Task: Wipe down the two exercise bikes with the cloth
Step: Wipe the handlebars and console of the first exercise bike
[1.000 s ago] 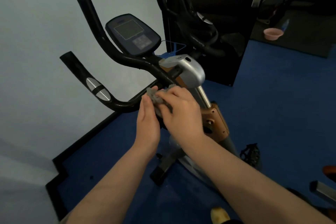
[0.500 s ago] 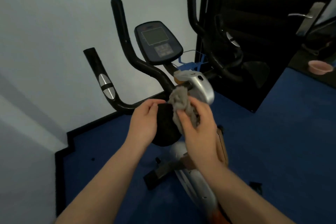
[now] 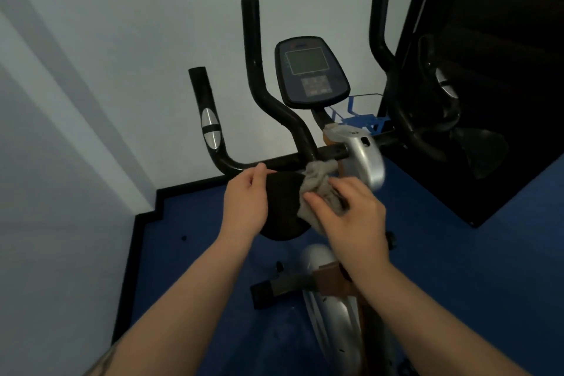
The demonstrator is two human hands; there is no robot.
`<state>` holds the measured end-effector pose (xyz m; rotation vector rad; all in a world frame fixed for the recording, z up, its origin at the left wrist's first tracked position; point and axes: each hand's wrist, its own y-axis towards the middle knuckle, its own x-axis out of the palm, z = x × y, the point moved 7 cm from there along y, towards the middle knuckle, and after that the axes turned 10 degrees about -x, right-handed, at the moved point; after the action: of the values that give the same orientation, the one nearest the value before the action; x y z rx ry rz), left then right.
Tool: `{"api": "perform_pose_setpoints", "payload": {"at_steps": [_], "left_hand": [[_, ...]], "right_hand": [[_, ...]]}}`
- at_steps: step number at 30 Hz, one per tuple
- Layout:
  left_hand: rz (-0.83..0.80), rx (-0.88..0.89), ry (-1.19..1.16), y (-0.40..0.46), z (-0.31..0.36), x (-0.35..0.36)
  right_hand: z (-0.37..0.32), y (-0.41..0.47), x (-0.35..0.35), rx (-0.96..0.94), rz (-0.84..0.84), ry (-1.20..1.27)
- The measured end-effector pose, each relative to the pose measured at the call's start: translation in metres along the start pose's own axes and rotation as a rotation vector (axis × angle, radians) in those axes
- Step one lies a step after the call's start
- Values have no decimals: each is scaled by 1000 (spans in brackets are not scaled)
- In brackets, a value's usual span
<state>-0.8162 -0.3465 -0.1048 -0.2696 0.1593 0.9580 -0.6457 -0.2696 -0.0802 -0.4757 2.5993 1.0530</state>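
Observation:
One exercise bike (image 3: pixel 363 159) stands in front of me, with black handlebars (image 3: pixel 259 85), a dark console (image 3: pixel 311 70) and a silver housing. My right hand (image 3: pixel 351 217) grips a crumpled grey cloth (image 3: pixel 319 189) and presses it against a black rounded part (image 3: pixel 282 207) just under the handlebar crossbar. My left hand (image 3: pixel 244 201) holds the left edge of that part, thumb on its top rim. No second bike is in view.
A pale wall stands behind and to the left of the bike. A dark door or panel (image 3: pixel 488 40) fills the right side behind the right handlebars (image 3: pixel 427 131). A blue wire holder (image 3: pixel 360 119) sits behind the housing. The floor (image 3: pixel 457 268) is blue carpet.
One second ago both hands bunched the cloth together. Now only my right hand has it, wiping on the black part, while my left hand has moved to that part's edge. My view has tilted upward.

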Motion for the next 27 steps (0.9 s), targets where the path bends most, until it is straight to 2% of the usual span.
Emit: {"api": "perform_pose_setpoints", "payload": {"at_steps": [5,9,14,16,19,24,27], "left_hand": [[27,-89,-105,-4,-2,-3],[82,-31,-87,-11,-9,-2],[159,69,-9,-11,-7,-4],[136,55,-37,-10,-9,-3],[95,34,-89,-12,-13,-1],[-9,-29,-229,-15,-13,2],[-65,-56,-264,-17,-12,1]], "right_hand": [[-6,16,18,51,-9,106],[2,-14,4,85,46,66],[-2,19,23,66,-192,-3],[-2,12,20,67,-170,30],[1,-20,8,104,-32,81],[3,10,16,72,-125,73],[-7,5,14,34,-40,15]]}}
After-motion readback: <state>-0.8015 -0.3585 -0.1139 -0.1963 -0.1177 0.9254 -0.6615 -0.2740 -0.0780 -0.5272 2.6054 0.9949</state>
